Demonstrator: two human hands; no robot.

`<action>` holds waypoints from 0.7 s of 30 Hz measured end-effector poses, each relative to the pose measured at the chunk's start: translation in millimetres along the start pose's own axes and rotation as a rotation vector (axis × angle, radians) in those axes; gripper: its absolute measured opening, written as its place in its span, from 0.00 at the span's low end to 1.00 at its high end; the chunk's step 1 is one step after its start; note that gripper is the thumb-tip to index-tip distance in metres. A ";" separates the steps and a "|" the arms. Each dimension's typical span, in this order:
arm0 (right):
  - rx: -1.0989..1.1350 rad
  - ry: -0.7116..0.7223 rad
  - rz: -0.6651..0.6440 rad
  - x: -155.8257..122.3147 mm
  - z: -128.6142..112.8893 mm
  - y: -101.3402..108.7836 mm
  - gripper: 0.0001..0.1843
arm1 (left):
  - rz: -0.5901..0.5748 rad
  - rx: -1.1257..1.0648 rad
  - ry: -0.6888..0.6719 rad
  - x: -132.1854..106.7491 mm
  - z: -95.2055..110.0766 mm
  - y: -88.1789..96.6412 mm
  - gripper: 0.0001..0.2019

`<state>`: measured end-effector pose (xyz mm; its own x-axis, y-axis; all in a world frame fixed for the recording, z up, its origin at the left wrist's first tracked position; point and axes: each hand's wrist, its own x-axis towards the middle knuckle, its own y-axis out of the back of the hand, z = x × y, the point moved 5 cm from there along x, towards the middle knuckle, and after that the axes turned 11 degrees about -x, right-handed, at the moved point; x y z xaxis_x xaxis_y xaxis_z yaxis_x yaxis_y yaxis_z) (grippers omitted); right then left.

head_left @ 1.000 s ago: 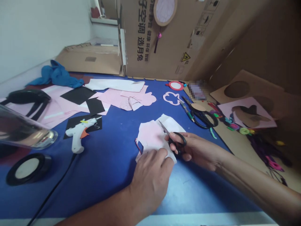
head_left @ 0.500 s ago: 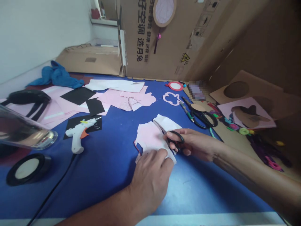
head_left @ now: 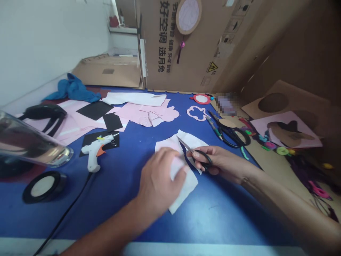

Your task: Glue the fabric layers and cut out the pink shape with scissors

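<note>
A piece of white fabric with a pinkish tint [head_left: 183, 181] lies on the blue tabletop [head_left: 226, 220]. A long cut runs through it from its near right side toward the far edge. My right hand [head_left: 213, 160] grips black-handled scissors [head_left: 204, 159] by the loops, and their blades lie along the cut, tips near the far edge. My left hand [head_left: 160, 177] is over the left part of the fabric, thumb and fingers apart. It covers much of that part, and whether its fingertips press on the fabric is hard to tell.
At left are a hot glue gun [head_left: 94, 151] with a cord, a clear tumbler [head_left: 34, 145] and a black roll [head_left: 44, 186]. Pink paper [head_left: 128, 111] and black squares lie behind. Large scissors [head_left: 234, 137], a cutter [head_left: 214, 128] and cardboard [head_left: 295, 94] are at right.
My left hand has lifted from the fabric's near edge and moved left and away from me, its fingers spreading. The cut now gapes, showing blue tabletop. My view has shifted slightly.
</note>
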<state>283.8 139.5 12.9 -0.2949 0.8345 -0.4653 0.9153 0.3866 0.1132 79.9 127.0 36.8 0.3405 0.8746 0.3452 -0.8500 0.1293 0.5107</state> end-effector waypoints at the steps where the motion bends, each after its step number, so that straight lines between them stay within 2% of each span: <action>1: 0.015 -0.003 0.001 -0.3 1.2 0.2 0.29 | 0.065 0.013 0.063 12.3 -8.0 7.4 0.12; 3: 0.041 -0.005 0.000 -0.4 3.0 0.2 0.30 | 0.088 0.020 0.159 38.6 -23.9 13.4 0.18; 7: 0.065 0.029 0.008 0.4 3.5 -0.8 0.31 | -0.075 -0.141 0.348 80.2 -51.7 3.7 0.20; 8: 0.068 0.038 0.009 0.7 3.7 -1.3 0.31 | -0.075 -0.186 0.409 85.6 -57.2 2.5 0.18; 11: 0.066 0.066 0.001 2.0 4.6 -2.5 0.29 | -0.057 -0.367 0.491 92.8 -64.9 0.2 0.09; 13: 0.061 0.089 -0.011 3.2 4.8 -2.3 0.28 | -0.070 -0.454 0.508 93.0 -66.6 -1.2 0.09; 21: -0.022 0.143 -0.043 5.0 -0.3 4.8 0.30 | -0.075 -0.571 0.530 92.0 -72.8 5.9 0.11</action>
<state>286.6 145.7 11.4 -0.3715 0.8637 -0.3405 0.8951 0.4306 0.1156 76.9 242.2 14.2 0.2898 0.9419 -0.1696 -0.9565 0.2913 -0.0163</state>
